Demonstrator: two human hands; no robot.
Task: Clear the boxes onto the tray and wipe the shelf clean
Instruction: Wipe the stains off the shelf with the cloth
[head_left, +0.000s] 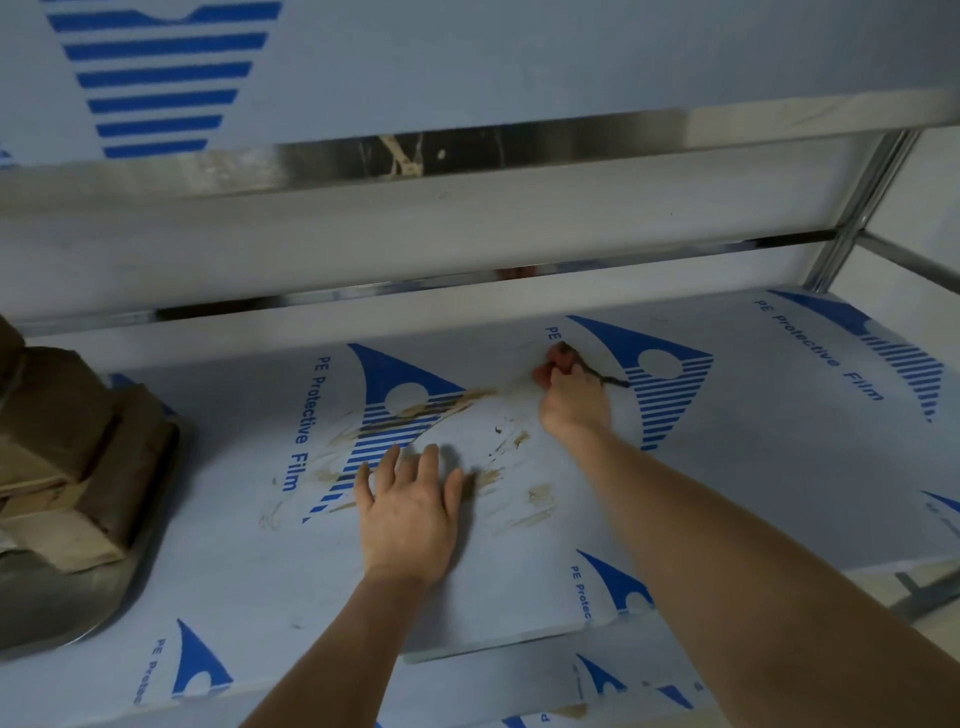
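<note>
The shelf (753, 467) is covered in pale blue protective film with blue logos. Brown smears (447, 402) streak its middle, with more smears (530, 512) nearer to me. My left hand (410, 514) lies flat on the film, fingers spread, holding nothing. My right hand (574, 400) is farther back, fisted on a small reddish cloth (553, 358) pressed to the shelf; a dark strip trails right from the fist. Several brown cardboard boxes (67, 431) are stacked on a metal tray (62, 613) at the left edge.
An upper shelf (467, 67) with the same film hangs close overhead, its steel front rim (467, 150) partly bare. A steel corner post (862, 208) rises at the right. The shelf's front edge (493, 649) runs below my forearms.
</note>
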